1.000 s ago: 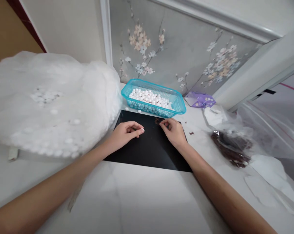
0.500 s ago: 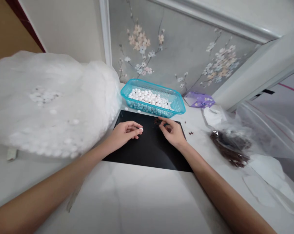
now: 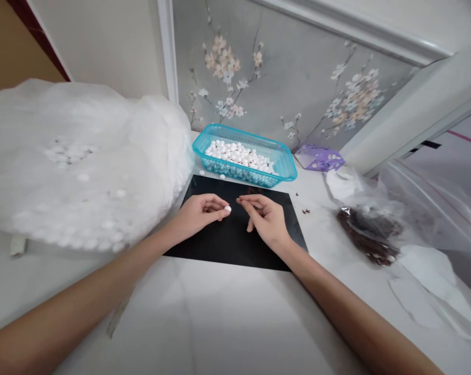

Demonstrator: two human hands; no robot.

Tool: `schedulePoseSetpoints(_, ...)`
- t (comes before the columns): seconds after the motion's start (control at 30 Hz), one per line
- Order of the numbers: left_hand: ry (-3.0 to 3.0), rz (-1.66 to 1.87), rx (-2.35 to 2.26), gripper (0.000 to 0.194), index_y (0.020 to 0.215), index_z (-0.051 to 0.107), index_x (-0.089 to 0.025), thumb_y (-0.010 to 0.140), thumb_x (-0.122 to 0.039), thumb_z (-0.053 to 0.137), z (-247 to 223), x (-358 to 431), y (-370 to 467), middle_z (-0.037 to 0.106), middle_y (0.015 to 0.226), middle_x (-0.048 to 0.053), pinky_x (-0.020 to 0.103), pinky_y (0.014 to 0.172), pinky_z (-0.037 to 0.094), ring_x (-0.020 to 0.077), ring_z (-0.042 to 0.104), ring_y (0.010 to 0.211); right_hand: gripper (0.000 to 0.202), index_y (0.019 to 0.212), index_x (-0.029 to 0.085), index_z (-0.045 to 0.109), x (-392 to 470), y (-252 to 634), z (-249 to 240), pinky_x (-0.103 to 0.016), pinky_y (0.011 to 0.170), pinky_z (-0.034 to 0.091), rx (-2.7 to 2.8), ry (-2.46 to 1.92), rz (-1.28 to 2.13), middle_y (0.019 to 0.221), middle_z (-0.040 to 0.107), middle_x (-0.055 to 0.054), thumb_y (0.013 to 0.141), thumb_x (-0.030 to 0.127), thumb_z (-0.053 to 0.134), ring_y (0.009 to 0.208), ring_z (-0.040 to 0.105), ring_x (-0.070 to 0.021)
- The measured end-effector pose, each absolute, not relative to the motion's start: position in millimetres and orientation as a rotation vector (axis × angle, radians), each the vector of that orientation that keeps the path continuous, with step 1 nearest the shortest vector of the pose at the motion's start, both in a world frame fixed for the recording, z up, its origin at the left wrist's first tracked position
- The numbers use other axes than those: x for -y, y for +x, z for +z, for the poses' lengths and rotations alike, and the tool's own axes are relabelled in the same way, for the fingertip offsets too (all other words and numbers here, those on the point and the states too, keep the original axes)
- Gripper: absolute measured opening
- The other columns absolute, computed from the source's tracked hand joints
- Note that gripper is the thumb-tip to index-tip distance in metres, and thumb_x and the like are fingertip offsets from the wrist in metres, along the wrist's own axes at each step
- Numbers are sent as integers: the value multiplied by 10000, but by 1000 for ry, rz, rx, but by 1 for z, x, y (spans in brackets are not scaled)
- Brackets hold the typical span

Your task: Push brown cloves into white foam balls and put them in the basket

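My left hand (image 3: 204,212) is closed, pinching a small white ball (image 3: 228,209) between thumb and fingertips above the black mat (image 3: 223,247). To its right, my right hand (image 3: 264,214) is pinched too, with a tiny dark brown piece (image 3: 238,200) at its fingertips, close to the ball but apart from it. A small pile of brown pieces (image 3: 254,190) lies on the mat's far edge, partly hidden behind my right hand.
Behind the mat stands a blue basket (image 3: 285,179) holding many white balls. A big translucent bag of white balls (image 3: 83,187) fills the left. On the right lie a plastic bag of brown pieces (image 3: 370,237), a purple packet (image 3: 320,158) and loose brown bits (image 3: 306,211).
My right hand has moved left from the brown pile towards the white ball, with a tiny brown piece now at its fingertips. My left hand has barely moved.
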State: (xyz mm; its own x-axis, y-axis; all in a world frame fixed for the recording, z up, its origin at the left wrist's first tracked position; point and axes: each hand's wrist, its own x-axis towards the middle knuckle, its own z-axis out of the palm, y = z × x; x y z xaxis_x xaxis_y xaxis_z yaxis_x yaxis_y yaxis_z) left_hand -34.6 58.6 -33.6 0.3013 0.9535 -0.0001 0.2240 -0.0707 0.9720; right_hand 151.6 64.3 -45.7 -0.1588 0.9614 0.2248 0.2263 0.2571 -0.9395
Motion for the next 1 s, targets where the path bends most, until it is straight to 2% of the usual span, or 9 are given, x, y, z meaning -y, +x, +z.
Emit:
schedulePoseSetpoints(0.17,1555,837,-1082,306,900,640,-161,720,-408,635,-31,-57,-34,683,746,30,305,747,492,150,630,716,178,799,184,599,-58,146,-45,-202,386,354,1687,-1095,825,757,640,-8,787,361,588,404,439,-45)
schedulePoseSetpoints(0.3,1537,805,-1062,277,887,641,-168,700,-371,658,-31,-57,-34,697,791,36,311,754,499,159,641,734,118,778,188,600,-57,145,-44,-212,467,385,1803,-1055,636,774,589,-8,817,286,548,491,432,-58)
schedulePoseSetpoints(0.47,1534,792,-1068,316,914,656,-163,709,-404,642,-31,-57,-35,701,796,47,340,763,501,174,639,744,121,799,193,595,-57,144,-44,-217,482,393,1833,-1035,582,787,587,-17,837,269,508,568,488,-85)
schedulePoseSetpoints(1.0,1591,784,-1055,304,872,678,-174,738,-439,613,-30,-58,-36,699,837,48,300,746,468,157,617,746,111,771,195,578,-53,142,-43,-229,495,393,1863,-1023,498,738,567,2,836,251,507,488,408,-68)
